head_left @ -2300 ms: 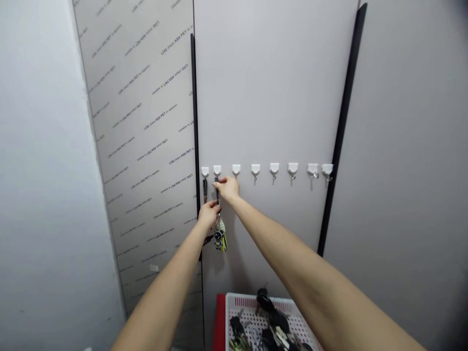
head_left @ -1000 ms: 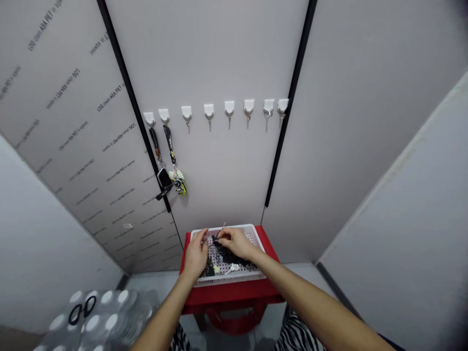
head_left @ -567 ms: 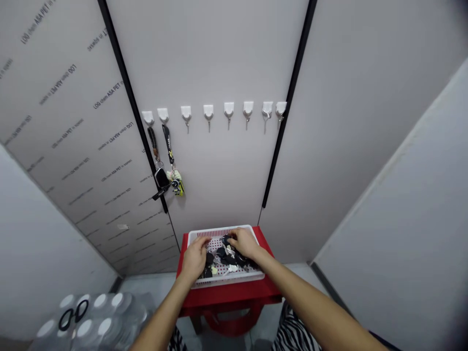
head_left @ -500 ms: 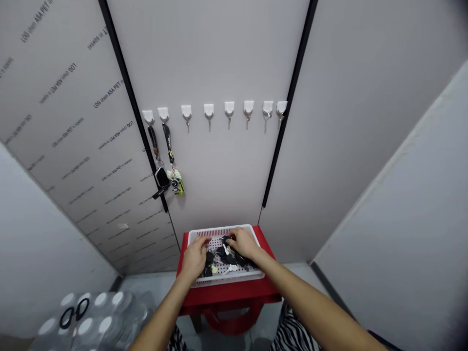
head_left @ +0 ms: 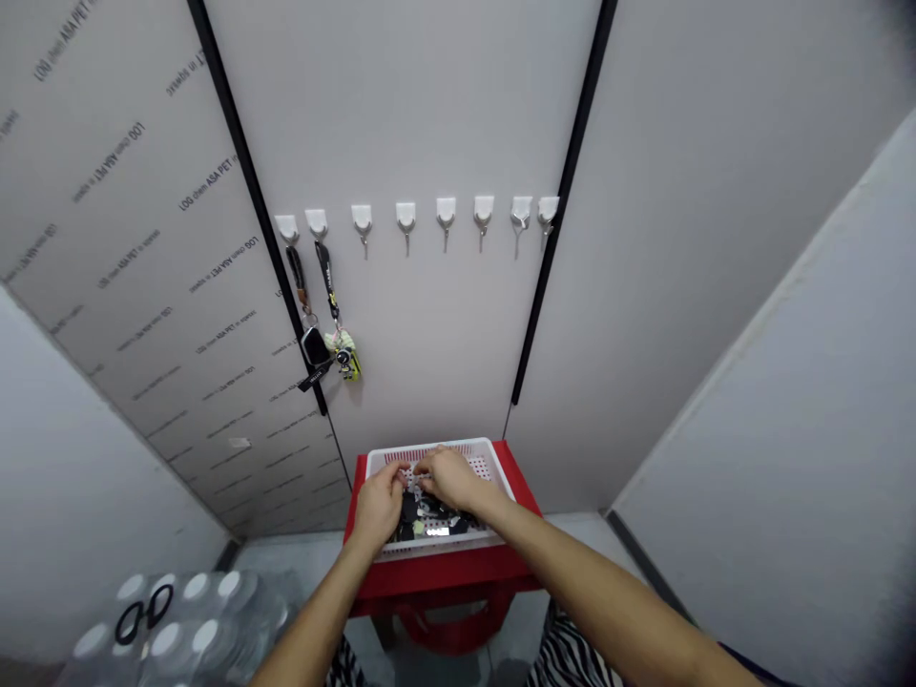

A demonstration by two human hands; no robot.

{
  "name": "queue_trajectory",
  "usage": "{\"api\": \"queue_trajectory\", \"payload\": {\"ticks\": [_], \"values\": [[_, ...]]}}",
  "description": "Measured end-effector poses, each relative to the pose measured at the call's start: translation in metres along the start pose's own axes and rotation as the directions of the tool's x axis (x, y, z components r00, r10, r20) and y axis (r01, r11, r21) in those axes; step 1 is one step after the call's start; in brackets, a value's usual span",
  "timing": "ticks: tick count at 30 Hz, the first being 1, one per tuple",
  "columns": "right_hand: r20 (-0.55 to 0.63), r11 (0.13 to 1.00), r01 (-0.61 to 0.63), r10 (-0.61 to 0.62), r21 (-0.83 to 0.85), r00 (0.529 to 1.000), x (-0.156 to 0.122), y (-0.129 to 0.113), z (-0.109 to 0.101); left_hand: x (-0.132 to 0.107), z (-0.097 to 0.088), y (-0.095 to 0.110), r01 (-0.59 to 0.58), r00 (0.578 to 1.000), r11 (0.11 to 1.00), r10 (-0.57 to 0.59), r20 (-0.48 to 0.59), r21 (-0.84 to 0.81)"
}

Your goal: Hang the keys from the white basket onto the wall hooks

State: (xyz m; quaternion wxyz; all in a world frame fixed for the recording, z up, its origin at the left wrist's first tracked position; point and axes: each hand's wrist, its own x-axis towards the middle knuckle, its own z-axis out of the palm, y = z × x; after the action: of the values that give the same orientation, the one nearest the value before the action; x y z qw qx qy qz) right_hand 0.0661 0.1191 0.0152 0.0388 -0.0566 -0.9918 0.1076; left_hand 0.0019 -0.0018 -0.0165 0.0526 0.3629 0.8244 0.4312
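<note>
A white perforated plastic basket [head_left: 445,549] holds a jumble of dark key fobs and keychains [head_left: 409,508] with small metal parts. My left hand [head_left: 379,504] reaches over the basket's left side, its fingers curved and thumb apart from them. Beside it, my right hand [head_left: 449,479] is bent down over the pile. Its fingertips come close to my left fingers near a small silvery bit, and whatever they pinch is too small to make out. A pale yellowish piece [head_left: 419,527] lies near the front of the basket.
Under the basket stands a red stool [head_left: 447,577]. On the wall, several white hooks [head_left: 405,215] form a row. A black-strap keychain [head_left: 315,345] and a green-and-yellow keychain [head_left: 346,357] hang from the two leftmost. Capped bottles [head_left: 207,634] stand at lower left.
My right hand has moved left across the pile towards my left hand, uncovering the basket's back right. The left hand has stayed nearly in place.
</note>
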Motion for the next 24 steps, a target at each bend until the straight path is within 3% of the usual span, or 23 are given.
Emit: {"api": "queue_trajectory", "payload": {"ticks": [8, 15, 19, 21, 24], "values": [[0.233, 0.997, -0.031, 0.046, -0.068, 0.971, 0.018, -0.018, 0.005, 0.001, -0.004, 0.003, 0.039, 0.997, 0.985, -0.049, -0.055, -0.167], [0.210, 0.969, -0.224, 0.242, -0.106, 0.947, 0.021, -0.019, 0.013, 0.001, -0.003, 0.002, 0.037, 0.997, 0.987, -0.047, -0.060, -0.158], [0.204, 0.962, -0.241, 0.264, -0.132, 0.943, 0.023, -0.025, 0.014, 0.000, -0.002, 0.000, 0.019, 0.998, 0.992, -0.027, -0.057, -0.126], [0.191, 0.964, -0.254, 0.264, -0.076, 0.945, 0.021, -0.022, 0.012, 0.001, -0.002, -0.001, 0.012, 0.998, 0.994, -0.018, -0.055, -0.108], [0.153, 0.948, -0.287, 0.266, 0.139, 0.952, 0.015, -0.010, 0.008, 0.000, -0.003, 0.000, 0.025, 0.999, 0.998, -0.026, -0.031, -0.050]]}}
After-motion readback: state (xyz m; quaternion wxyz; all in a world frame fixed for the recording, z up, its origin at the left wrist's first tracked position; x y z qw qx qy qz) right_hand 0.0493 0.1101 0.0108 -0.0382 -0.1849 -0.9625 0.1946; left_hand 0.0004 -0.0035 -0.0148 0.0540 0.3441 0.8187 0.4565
